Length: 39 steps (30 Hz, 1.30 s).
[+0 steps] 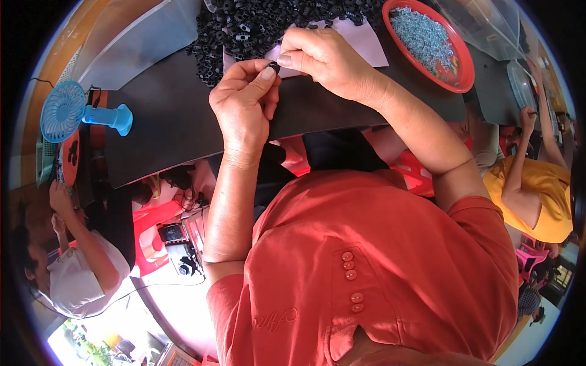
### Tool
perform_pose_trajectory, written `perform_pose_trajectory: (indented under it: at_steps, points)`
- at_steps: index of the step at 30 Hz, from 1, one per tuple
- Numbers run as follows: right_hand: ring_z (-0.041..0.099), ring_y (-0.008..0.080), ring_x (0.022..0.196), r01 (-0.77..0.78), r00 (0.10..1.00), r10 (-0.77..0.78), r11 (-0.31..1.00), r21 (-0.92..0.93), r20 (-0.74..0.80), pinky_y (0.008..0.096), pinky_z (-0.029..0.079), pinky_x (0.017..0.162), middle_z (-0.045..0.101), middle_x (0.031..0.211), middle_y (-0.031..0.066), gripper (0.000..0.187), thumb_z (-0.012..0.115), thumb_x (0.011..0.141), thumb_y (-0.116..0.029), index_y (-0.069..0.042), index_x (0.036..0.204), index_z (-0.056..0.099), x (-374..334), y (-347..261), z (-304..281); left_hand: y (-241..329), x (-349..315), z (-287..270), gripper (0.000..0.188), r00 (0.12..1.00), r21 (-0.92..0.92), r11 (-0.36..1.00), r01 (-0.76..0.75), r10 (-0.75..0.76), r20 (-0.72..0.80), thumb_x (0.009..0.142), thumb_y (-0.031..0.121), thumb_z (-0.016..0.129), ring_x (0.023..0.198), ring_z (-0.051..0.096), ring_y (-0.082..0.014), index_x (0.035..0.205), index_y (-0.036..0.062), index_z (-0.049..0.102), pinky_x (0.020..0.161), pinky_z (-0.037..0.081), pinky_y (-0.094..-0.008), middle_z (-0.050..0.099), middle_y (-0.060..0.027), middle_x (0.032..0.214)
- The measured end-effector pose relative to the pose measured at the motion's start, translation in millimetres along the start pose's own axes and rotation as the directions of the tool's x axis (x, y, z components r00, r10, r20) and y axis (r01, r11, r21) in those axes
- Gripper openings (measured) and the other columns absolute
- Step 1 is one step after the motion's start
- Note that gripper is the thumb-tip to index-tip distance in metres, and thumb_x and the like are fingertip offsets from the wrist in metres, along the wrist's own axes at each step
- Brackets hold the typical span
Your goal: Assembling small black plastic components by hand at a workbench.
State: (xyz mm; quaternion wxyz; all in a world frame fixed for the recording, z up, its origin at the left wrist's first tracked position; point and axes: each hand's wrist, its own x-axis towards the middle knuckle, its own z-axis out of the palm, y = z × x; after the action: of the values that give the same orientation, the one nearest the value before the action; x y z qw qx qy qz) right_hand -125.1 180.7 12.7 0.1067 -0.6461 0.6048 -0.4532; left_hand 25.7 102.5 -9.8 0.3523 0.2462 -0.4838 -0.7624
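Between the thumb and fingers of my left hand (244, 97) is a small black plastic part (274, 66), held just above the near side of the dark table. The thumb and forefinger of my right hand (323, 61) are pinched together right beside that part. Whatever sits in that pinch is too small to make out. Beyond my hands lies a large heap of similar black parts (244, 30), partly on a sheet of white paper (360, 46). A red oval basin (467, 79) of small silvery metal pieces (421, 36) stands to the right of the heap.
A blue fan (64, 110) stands at the table's left end. Clear plastic bins (143, 43) rise at the back left and back right. The dark tabletop (165, 131) ends close to my body. Co-workers sit at left, in a white shirt (85, 274), and right, in yellow (537, 195).
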Motion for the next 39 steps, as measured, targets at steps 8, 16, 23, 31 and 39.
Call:
perform_pose_trajectory:
  at_steps: [8,16,23,31,39]
  points:
    - [0.062,0.0338,0.071,0.245,0.967,-0.252,0.953,-0.178,-0.019,0.0422,0.048,0.062,0.063,0.076,0.0151,0.012,0.060,0.087,-0.011,-0.001,0.084,0.054,-3,10,6,-3,1,0,0.005,0.999,0.030,0.999,-0.023,0.022,0.029,0.087,-0.001,0.063,0.047,0.047,-0.0069,0.090,-0.0054,0.063,0.039,0.032,-0.0191,0.062,-0.0070,0.070]
    - [0.063,0.0347,0.073,0.233,0.972,-0.232,0.946,-0.226,0.030,0.0431,0.049,0.062,0.064,0.079,0.0149,0.009,0.060,0.084,-0.008,-0.002,0.086,0.054,-5,10,4,-9,-2,3,0.003,0.992,0.231,0.965,-0.123,0.124,0.009,0.086,-0.003,0.062,0.051,0.048,-0.0053,0.088,-0.0028,0.064,0.045,0.036,-0.0187,0.062,-0.0028,0.070]
    - [0.063,0.0352,0.074,0.085,0.996,-0.085,0.971,-0.223,0.009,0.0415,0.048,0.062,0.063,0.076,0.0165,0.010,0.058,0.087,-0.007,0.000,0.084,0.053,-7,6,8,-17,-2,4,0.005,0.915,0.521,0.769,-0.370,0.400,0.059,0.084,-0.001,0.065,0.054,0.050,-0.0049,0.089,-0.0022,0.066,0.048,0.038,-0.0193,0.062,-0.0014,0.071]
    - [0.062,0.0313,0.075,0.127,0.991,-0.132,0.986,-0.109,-0.037,0.0365,0.048,0.065,0.062,0.079,0.0143,0.006,0.056,0.090,-0.005,0.001,0.091,0.055,-9,10,8,-13,-4,7,0.005,0.981,0.341,0.929,-0.145,0.179,-0.069,0.084,-0.001,0.064,0.055,0.050,-0.0054,0.088,-0.0033,0.066,0.051,0.041,-0.0196,0.062,-0.0025,0.072]
    - [0.059,0.0244,0.065,0.086,0.996,-0.085,0.994,-0.071,0.016,0.0328,0.047,0.061,0.059,0.073,0.0108,0.012,0.055,0.093,-0.010,0.001,0.089,0.054,-5,14,4,-11,-4,6,0.004,0.988,0.252,0.958,-0.135,0.150,-0.039,0.085,-0.001,0.065,0.054,0.049,-0.0051,0.088,-0.0029,0.066,0.049,0.038,-0.0186,0.062,-0.0021,0.071]
